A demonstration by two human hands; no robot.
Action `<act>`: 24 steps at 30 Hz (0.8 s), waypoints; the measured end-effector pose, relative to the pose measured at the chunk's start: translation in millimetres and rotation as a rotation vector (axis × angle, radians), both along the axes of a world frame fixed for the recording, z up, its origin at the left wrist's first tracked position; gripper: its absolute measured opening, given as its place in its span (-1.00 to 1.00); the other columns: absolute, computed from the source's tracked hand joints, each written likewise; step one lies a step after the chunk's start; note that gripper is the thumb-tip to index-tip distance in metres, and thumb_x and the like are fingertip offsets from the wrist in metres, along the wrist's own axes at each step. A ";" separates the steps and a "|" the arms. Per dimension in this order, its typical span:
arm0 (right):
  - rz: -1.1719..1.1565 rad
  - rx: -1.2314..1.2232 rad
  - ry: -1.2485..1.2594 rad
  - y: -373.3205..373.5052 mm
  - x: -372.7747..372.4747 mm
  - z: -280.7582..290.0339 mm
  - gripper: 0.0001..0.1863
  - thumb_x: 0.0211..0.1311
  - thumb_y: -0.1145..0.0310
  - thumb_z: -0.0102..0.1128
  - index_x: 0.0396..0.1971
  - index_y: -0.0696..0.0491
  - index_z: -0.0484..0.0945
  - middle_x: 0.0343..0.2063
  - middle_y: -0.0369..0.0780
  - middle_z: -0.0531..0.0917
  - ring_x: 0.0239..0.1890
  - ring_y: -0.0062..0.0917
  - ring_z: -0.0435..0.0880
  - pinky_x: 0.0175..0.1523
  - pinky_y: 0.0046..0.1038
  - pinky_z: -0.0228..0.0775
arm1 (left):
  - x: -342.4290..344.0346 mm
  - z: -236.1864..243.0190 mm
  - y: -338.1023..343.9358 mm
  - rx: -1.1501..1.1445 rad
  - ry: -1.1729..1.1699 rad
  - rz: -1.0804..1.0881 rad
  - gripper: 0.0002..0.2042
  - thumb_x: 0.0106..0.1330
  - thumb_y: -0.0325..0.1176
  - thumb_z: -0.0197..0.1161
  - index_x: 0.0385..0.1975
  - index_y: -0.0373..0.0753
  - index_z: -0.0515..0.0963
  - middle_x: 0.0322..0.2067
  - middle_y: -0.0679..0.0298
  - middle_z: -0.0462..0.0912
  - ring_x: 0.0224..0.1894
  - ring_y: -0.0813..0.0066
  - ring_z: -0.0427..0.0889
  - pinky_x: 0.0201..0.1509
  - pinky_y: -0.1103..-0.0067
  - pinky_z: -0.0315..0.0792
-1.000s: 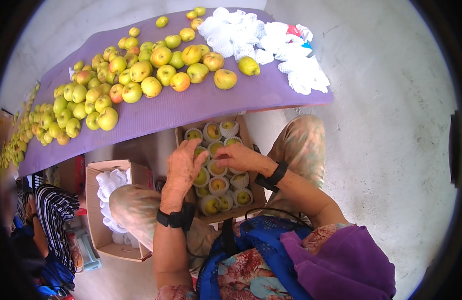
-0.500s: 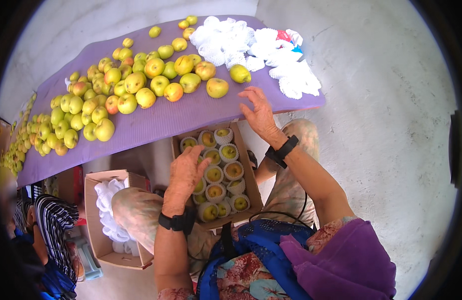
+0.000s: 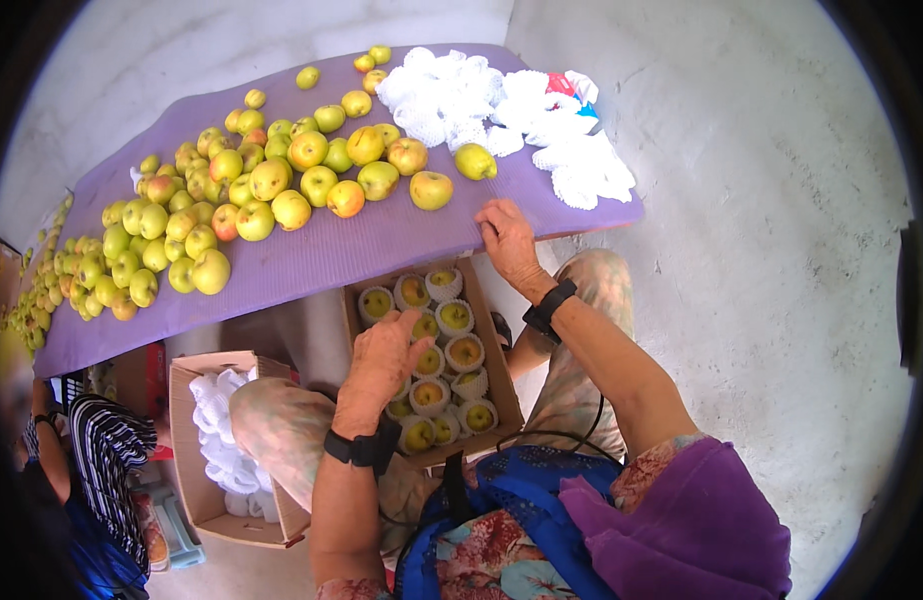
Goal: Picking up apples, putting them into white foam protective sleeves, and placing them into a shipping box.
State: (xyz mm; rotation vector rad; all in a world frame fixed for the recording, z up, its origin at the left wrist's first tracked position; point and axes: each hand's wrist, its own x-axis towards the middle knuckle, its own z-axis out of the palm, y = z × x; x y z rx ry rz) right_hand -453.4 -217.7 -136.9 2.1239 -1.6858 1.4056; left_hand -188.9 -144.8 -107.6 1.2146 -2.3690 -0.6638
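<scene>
My left hand (image 3: 384, 357) hovers over the left part of an open cardboard box (image 3: 508, 385), thumb and fingers apart, nothing in it. Rows of yellow-green apples (image 3: 464, 351) fill this box, each in a white foam net sleeve; my hand hides some of them. My right hand (image 3: 508, 243) rests at the front edge of the purple-covered table (image 3: 311, 265), its bent fingers gripping the edge. Beyond its fingertips on the tabletop lie two bare apples (image 3: 431, 190), apart from the hand.
Many loose apples (image 3: 271, 178) spread over the table's left and middle. White foam net sleeves (image 3: 446, 97) are heaped at the far right, by a red, white and blue bag (image 3: 573, 88). A second box (image 3: 186, 440) with more sleeves stands left of my knee. Another person's striped leg (image 3: 106, 460) shows at lower left.
My right hand has lowered onto the table's front edge, its fingers curling in. My left hand has moved slightly right and down over the box. The view has shifted slightly.
</scene>
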 end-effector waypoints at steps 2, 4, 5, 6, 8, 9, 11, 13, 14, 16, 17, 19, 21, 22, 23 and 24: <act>0.010 -0.011 -0.004 0.3 2.3 1.4 -0.88 0.05 0.63 0.10 -0.38 0.16 0.53 -0.27 -0.11 0.54 -0.18 -0.18 0.54 -0.09 -0.31 0.42 | 1.8 -1.1 0.0 0.017 -0.006 0.001 -0.65 0.19 -0.27 0.30 -0.06 -0.26 0.51 -0.29 0.05 0.57 -0.28 0.05 0.58 -0.18 0.30 0.46; 0.020 -0.020 -0.010 1.2 3.4 3.0 -0.88 0.05 0.63 0.10 -0.38 0.16 0.52 -0.28 -0.11 0.55 -0.19 -0.18 0.54 -0.10 -0.32 0.42 | 0.7 -2.1 1.0 0.008 -0.061 -0.012 -0.64 0.19 -0.28 0.29 -0.05 -0.28 0.50 -0.25 0.02 0.58 -0.24 0.02 0.59 -0.15 0.29 0.47; 0.029 0.000 -0.057 2.0 3.2 4.0 -0.89 0.04 0.62 0.09 -0.40 0.14 0.52 -0.30 -0.11 0.54 -0.20 -0.18 0.53 -0.11 -0.30 0.41 | -0.1 -1.8 1.7 0.005 -0.064 -0.010 -0.64 0.19 -0.28 0.29 -0.05 -0.28 0.50 -0.25 0.02 0.58 -0.24 0.02 0.59 -0.15 0.29 0.47; 0.038 0.020 -0.103 2.1 3.1 4.9 -0.89 0.03 0.60 0.08 -0.41 0.13 0.51 -0.32 -0.12 0.54 -0.21 -0.17 0.52 -0.12 -0.29 0.40 | -1.1 -1.4 2.5 0.019 -0.065 -0.010 -0.64 0.19 -0.28 0.29 -0.06 -0.29 0.50 -0.23 0.01 0.58 -0.23 0.01 0.58 -0.14 0.28 0.47; 0.026 0.046 -0.112 2.8 0.0 6.0 -0.89 0.03 0.60 0.09 -0.40 0.13 0.51 -0.32 -0.12 0.54 -0.21 -0.18 0.53 -0.12 -0.29 0.40 | -1.8 -0.8 2.5 0.031 -0.068 -0.015 -0.64 0.18 -0.28 0.29 -0.06 -0.30 0.50 -0.21 0.00 0.58 -0.21 -0.01 0.58 -0.13 0.28 0.47; 0.013 0.075 -0.118 2.8 -1.8 6.6 -0.89 0.03 0.59 0.10 -0.40 0.13 0.51 -0.32 -0.12 0.55 -0.21 -0.18 0.53 -0.12 -0.29 0.40 | -1.4 -0.8 1.7 0.026 -0.054 -0.027 -0.64 0.18 -0.28 0.30 -0.06 -0.30 0.50 -0.21 0.00 0.58 -0.21 -0.01 0.58 -0.14 0.28 0.47; 0.007 0.028 -0.073 -1.2 -4.7 -0.4 -0.89 0.02 0.59 0.11 -0.40 0.13 0.51 -0.32 -0.12 0.55 -0.20 -0.19 0.53 -0.13 -0.30 0.41 | -3.2 -4.1 1.2 0.024 -0.039 -0.056 -0.64 0.17 -0.28 0.30 -0.07 -0.30 0.50 -0.20 -0.01 0.58 -0.22 -0.02 0.58 -0.14 0.28 0.47; -0.002 -0.016 -0.026 -2.7 -3.8 -3.5 -0.89 0.02 0.59 0.12 -0.40 0.13 0.51 -0.33 -0.12 0.55 -0.20 -0.19 0.54 -0.13 -0.30 0.41 | -2.4 -9.0 -1.1 0.029 -0.059 -0.057 -0.63 0.16 -0.29 0.31 -0.08 -0.31 0.50 -0.21 -0.01 0.58 -0.22 -0.02 0.58 -0.15 0.28 0.46; 0.011 -0.025 -0.038 -2.1 -2.1 -2.7 -0.89 0.02 0.59 0.12 -0.40 0.13 0.51 -0.32 -0.12 0.55 -0.20 -0.19 0.54 -0.13 -0.30 0.41 | -2.9 -9.5 -0.7 0.030 -0.058 -0.069 -0.63 0.16 -0.29 0.31 -0.08 -0.31 0.50 -0.21 -0.01 0.58 -0.22 -0.02 0.58 -0.15 0.28 0.46; 0.014 -0.034 -0.049 -0.5 -0.4 -0.9 -0.90 0.02 0.58 0.13 -0.41 0.14 0.51 -0.32 -0.13 0.55 -0.20 -0.19 0.54 -0.12 -0.29 0.41 | -3.5 -7.1 0.9 0.050 -0.072 -0.058 -0.63 0.15 -0.29 0.32 -0.08 -0.31 0.50 -0.21 -0.01 0.58 -0.23 -0.03 0.58 -0.15 0.28 0.46; 0.019 -0.030 -0.063 0.2 0.1 -0.2 -0.90 0.02 0.58 0.13 -0.41 0.14 0.52 -0.33 -0.13 0.55 -0.20 -0.19 0.54 -0.12 -0.28 0.41 | -4.1 -7.3 1.1 0.049 -0.073 -0.066 -0.63 0.15 -0.29 0.32 -0.08 -0.31 0.50 -0.21 -0.01 0.58 -0.23 -0.03 0.58 -0.15 0.28 0.46; 0.018 -0.027 -0.077 2.2 -2.0 2.6 -0.91 0.03 0.58 0.12 -0.41 0.14 0.52 -0.33 -0.13 0.55 -0.20 -0.18 0.54 -0.11 -0.27 0.41 | -5.3 -7.6 1.4 0.048 -0.101 -0.059 -0.63 0.15 -0.29 0.32 -0.08 -0.31 0.50 -0.20 0.00 0.58 -0.22 -0.02 0.58 -0.15 0.27 0.46; 0.041 0.037 -0.091 3.3 -5.9 6.5 -0.91 0.03 0.56 0.14 -0.41 0.14 0.53 -0.28 -0.11 0.56 -0.21 -0.19 0.54 -0.08 -0.31 0.42 | -6.6 -7.3 1.2 0.052 -0.107 -0.059 -0.63 0.15 -0.29 0.32 -0.08 -0.30 0.50 -0.19 0.01 0.58 -0.22 -0.02 0.58 -0.14 0.27 0.46; 0.036 0.036 -0.091 4.9 -7.8 10.0 -0.91 0.03 0.56 0.14 -0.41 0.14 0.53 -0.28 -0.11 0.56 -0.21 -0.19 0.54 -0.08 -0.31 0.42 | -6.5 -7.5 0.6 0.057 -0.114 -0.053 -0.63 0.15 -0.29 0.32 -0.08 -0.29 0.50 -0.18 0.02 0.58 -0.21 -0.02 0.57 -0.13 0.27 0.45; 0.037 0.072 -0.073 7.1 -10.5 13.7 -0.86 0.02 0.55 0.14 -0.36 0.12 0.53 -0.21 -0.10 0.55 -0.15 -0.17 0.52 -0.02 -0.29 0.40 | -5.2 -9.0 -0.2 0.056 -0.114 -0.057 -0.63 0.15 -0.29 0.32 -0.08 -0.29 0.50 -0.18 0.02 0.58 -0.21 -0.02 0.57 -0.13 0.27 0.45; 0.038 0.108 -0.054 9.2 -13.6 17.8 -0.81 0.02 0.55 0.14 -0.30 0.11 0.54 -0.13 -0.09 0.53 -0.09 -0.15 0.51 0.04 -0.26 0.38 | -3.3 -11.5 -1.1 0.054 -0.103 -0.060 -0.63 0.14 -0.29 0.32 -0.08 -0.28 0.50 -0.18 0.02 0.58 -0.20 -0.01 0.57 -0.12 0.27 0.45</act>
